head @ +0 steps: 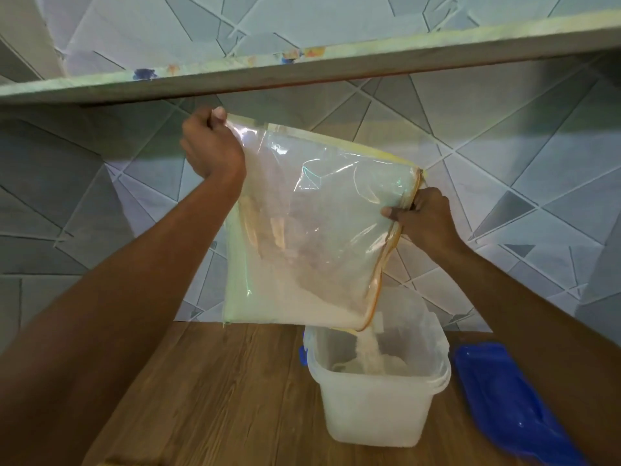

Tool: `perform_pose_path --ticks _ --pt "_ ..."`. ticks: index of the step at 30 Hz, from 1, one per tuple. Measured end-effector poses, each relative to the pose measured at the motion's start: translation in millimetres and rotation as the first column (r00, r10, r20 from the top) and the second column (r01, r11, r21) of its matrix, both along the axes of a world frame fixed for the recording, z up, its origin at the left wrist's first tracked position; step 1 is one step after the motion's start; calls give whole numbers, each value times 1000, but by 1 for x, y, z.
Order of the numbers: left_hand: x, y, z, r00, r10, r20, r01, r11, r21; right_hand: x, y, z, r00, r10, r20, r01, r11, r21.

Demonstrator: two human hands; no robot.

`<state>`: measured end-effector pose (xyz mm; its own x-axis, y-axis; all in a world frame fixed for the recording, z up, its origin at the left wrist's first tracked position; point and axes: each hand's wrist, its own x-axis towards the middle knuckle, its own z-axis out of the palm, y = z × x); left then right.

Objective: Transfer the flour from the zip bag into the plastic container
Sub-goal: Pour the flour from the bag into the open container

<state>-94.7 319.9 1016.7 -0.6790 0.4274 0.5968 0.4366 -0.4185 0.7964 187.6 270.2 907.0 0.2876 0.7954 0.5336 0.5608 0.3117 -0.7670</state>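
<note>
left hand (212,146), right hand (424,215) pinching zip bag (312,223)

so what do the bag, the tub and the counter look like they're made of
zip bag: thin clear plastic film, glossy; it creases and throws glare.
plastic container: translucent milky plastic, looks rigid; flour shows faintly through its wall.
counter: brown wood grain, matte; could be real wood or laminate.

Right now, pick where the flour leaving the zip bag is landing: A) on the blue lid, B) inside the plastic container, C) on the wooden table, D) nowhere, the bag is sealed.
B: a stream of flour drops from the zip bag's lowest corner into the plastic container.
</note>
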Motion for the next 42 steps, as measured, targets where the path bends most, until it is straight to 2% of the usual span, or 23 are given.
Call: perform_pose_path --ticks 2,5,9,17,20,23,26,30,32,36,38,42 --pt "0 -1 1 1000 -1 -12 1 1000 10 0 1 1 1000 0 3 0 1000 -16" --pt "1 -1 2 999 16 -37 -15 999 29 -1 0 6 996 92 10 -91 991 -96" --pt "-6 0 7 999 -21 -25 22 999 36 -2 -3 13 999 3 38 -3 1000 -3" --pt "-9 3 5 997 -31 -70 37 995 88 -6 -2 15 994 46 98 -41 998 -52" --pt "-10 3 4 999 -27 -47 31 997 75 -5 -1 11 998 -8 66 10 1000 -28" --pt "-10 2 2 998 -11 -68 16 996 84 -6 1 9 996 41 84 -35 997 -67" --pt "-9 2 1 998 1 -58 4 997 82 -3 3 5 997 -37 61 38 999 -24" --pt "-6 2 1 996 -29 -89 37 995 90 -1 6 1 998 1 59 3 998 -59" --pt "-4 3 2 998 -27 -62 32 996 86 1 9 -4 997 -75 28 75 997 -9" --pt "-2 6 -3 996 -24 -84 30 997 71 3 11 -8 998 -52 25 54 994 -92" --pt "1 6 -5 997 -21 -74 26 997 72 7 12 -9 997 -81 -10 80 995 -63" --pt "1 7 -7 999 -11 -32 12 999 41 8 10 -9 996 -55 74 62 993 -97"
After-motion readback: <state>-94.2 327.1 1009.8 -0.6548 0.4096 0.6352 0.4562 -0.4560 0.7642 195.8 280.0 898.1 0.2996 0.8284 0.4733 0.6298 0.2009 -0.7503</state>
